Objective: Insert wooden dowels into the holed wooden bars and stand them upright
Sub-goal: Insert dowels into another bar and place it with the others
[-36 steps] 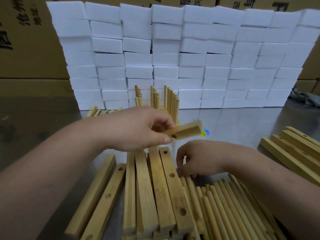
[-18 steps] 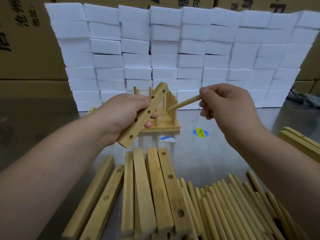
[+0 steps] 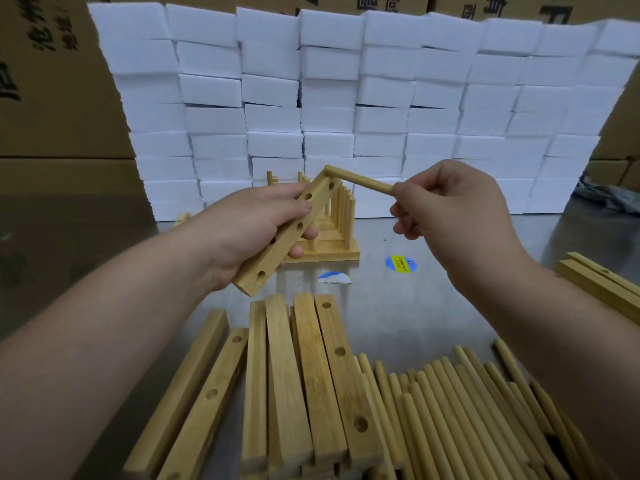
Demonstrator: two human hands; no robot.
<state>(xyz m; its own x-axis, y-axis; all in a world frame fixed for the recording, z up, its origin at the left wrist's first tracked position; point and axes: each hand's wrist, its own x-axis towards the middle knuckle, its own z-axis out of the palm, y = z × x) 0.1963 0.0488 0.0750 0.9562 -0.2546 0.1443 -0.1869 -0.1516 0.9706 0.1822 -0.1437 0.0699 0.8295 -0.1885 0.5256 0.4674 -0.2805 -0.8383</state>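
head view caught a holed bar (image 3: 289, 230) tilted above the table (image 3: 415, 306), grasped by the left hand (image 3: 249, 230); the right hand (image 3: 446, 202) pinched a dowel (image 3: 360, 180) touching its far top end. loose bars (image 3: 304, 375) and dowels (image 3: 467, 410) lay near.

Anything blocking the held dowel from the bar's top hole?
Nothing visible. The dowel in the right hand meets the upper end of the bar; the left hand grips lower down, clear of the top hole.
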